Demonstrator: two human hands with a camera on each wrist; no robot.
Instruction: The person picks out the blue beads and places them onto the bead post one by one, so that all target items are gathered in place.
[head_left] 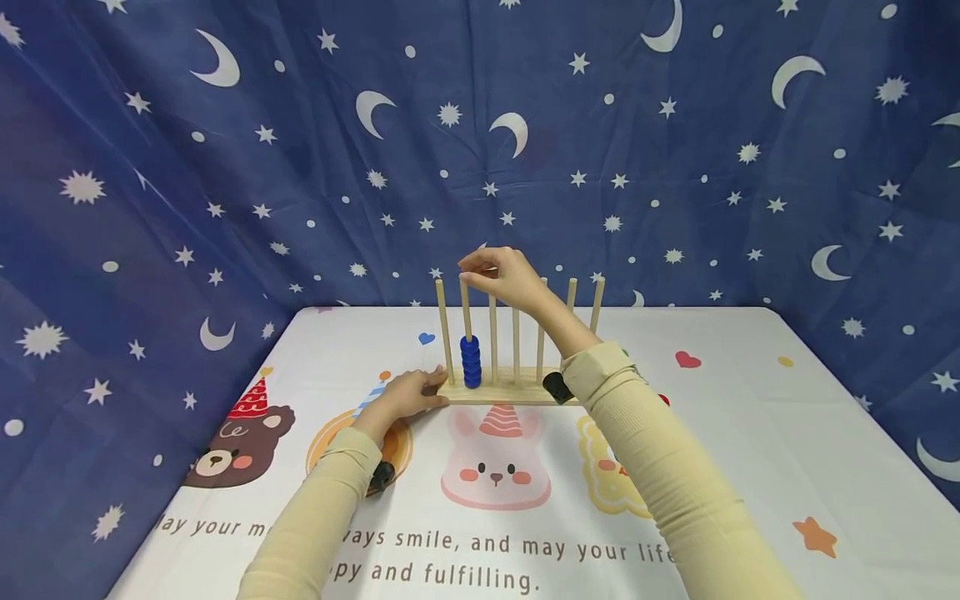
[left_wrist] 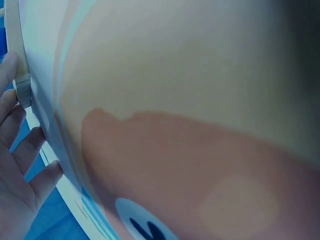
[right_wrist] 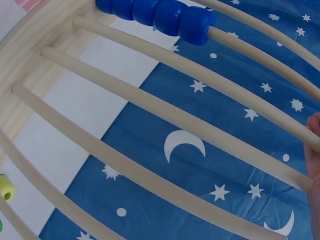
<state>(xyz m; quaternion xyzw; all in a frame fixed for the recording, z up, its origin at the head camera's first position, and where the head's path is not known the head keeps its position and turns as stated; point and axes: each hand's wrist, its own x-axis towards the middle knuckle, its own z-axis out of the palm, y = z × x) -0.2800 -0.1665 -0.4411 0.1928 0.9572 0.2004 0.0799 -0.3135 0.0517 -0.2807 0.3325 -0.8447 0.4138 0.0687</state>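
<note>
A wooden peg rack (head_left: 491, 395) stands on the table, with several upright pegs in its base. Blue beads (head_left: 471, 363) are stacked at the bottom of the second peg from the left; they also show as a blue bead stack (right_wrist: 155, 15) in the right wrist view. My right hand (head_left: 512, 278) is at the top of that same peg, thumb and fingers bent about its tip; whether a bead is between them is hidden. My left hand (head_left: 407, 395) rests against the base's left end. Its fingers (left_wrist: 30, 147) are spread and fairly straight in the left wrist view.
A yellow bead (right_wrist: 6, 188) lies beyond the rack's right side, with a sliver of green beside it. A red piece (head_left: 664, 400) shows past my right sleeve. The white printed tablecloth (head_left: 750, 400) meets a blue star-patterned curtain (head_left: 675, 208) behind.
</note>
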